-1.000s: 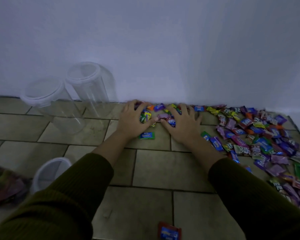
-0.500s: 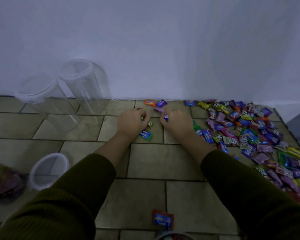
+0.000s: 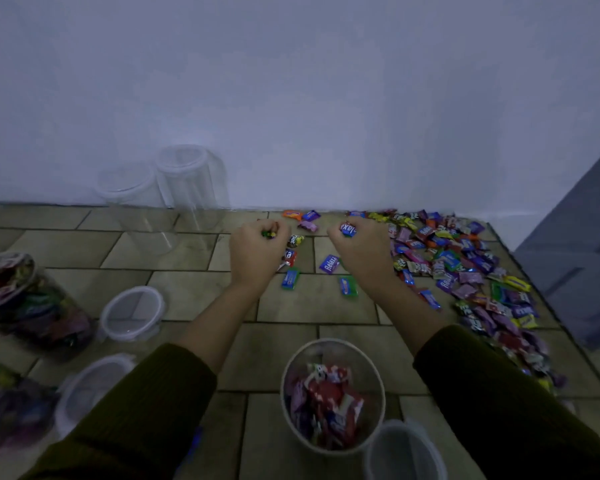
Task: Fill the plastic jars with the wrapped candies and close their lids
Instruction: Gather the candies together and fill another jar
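Green sleeves covered both arms as the person reached out over the tiled floor. The left hand was curled into a fist round a few small candies. Only bits of green and yellow wrapper peeked out. The right hand was curled too, and it gripped a blue candy with white letters.

Both hands were near the far edge of the floor, close to the wall, with a gap between them. Some loose candies lay in that gap, and 1 of them was a purple candy.

A big pile of wrapped candies covered the right side of the floor, just beside the right hand. An open jar stood near the front edge, between the 2 arms. It was partly filled with red and purple wrappers.

2 empty clear jars stood side by side at the far edge, left of the hands. A full jar sat at the left edge. 3 round lids lay on the floor, 2 near the full jar and 1 beside the open jar.
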